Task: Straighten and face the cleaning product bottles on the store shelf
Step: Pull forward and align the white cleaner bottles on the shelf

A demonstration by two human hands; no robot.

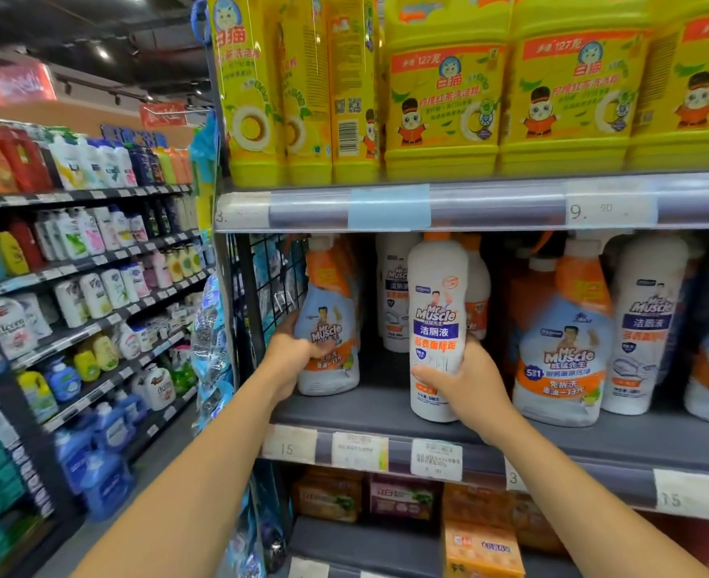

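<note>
Two bottles are in hand on the middle shelf (386, 410). The white toilet-cleaner bottle (438, 310) is upright, long axis vertical, label facing the aisle, standing forward of its row near the shelf's front edge. The right hand (465, 385) wraps its lower half from the right, thumb across the front; whether its base rests on the shelf cannot be told. The spray bottle (331, 327) is at the shelf's far left end beside the wire side panel (261, 285), near upright, and the left hand (292, 352) grips its waist from the left. Each hand is nearer its own bottle, with a bare gap between the two. Four white bottles show, and three blue-and-orange spray bottles stand along the front, others dim behind. Above, three wide yellow jugs (440, 98) face out.
</note>
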